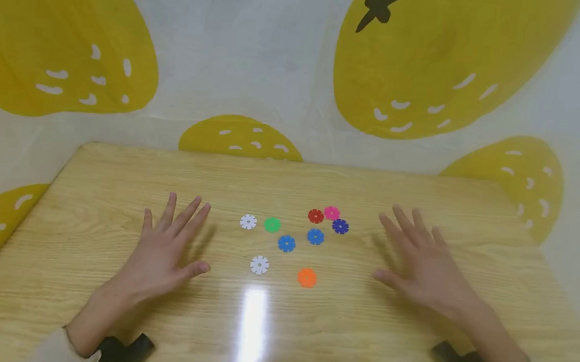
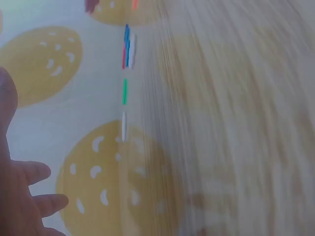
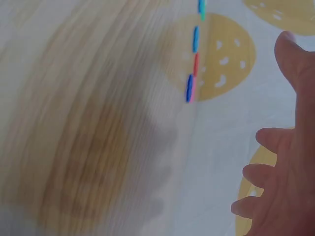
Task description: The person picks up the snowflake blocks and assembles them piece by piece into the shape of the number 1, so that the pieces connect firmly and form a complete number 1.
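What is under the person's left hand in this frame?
Only bare wooden table shows around the left hand, which is spread open with no disc in its grip. The nearest white discs lie apart from it. The patch beneath the palm is covered.

A pale wooden tabletop (image 1: 358, 341) with a bright streak of light glare near its front edge; behind and around it hangs a white backdrop (image 1: 261, 54) printed with large yellow shapes
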`<state>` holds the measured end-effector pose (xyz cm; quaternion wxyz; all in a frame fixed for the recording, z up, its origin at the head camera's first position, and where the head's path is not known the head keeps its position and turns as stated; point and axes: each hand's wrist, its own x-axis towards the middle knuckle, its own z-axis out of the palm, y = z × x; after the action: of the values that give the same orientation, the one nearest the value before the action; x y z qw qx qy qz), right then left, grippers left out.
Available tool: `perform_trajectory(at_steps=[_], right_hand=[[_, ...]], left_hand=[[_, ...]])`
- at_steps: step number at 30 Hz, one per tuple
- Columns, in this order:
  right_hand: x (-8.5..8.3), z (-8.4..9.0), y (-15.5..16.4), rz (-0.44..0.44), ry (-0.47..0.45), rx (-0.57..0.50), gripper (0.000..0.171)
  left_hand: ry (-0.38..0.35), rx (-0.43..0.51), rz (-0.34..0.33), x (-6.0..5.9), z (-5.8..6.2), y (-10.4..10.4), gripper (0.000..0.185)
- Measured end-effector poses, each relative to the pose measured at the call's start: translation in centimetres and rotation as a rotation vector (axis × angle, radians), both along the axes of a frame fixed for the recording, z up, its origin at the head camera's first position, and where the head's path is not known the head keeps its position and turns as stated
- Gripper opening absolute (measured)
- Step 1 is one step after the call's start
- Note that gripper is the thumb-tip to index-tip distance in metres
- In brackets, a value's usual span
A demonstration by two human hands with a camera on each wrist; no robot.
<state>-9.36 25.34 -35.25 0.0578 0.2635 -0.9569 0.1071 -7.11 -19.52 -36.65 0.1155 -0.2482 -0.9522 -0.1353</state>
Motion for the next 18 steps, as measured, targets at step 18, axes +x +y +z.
perform_trajectory(at_steps=[18], right_hand=[[0.4,-0.4,-3.5,0.104,-0.04,-0.187,0.087]], left_hand=[[-0.034,0.169,-0.097,-0.1,-0.3,2.9,0.083]])
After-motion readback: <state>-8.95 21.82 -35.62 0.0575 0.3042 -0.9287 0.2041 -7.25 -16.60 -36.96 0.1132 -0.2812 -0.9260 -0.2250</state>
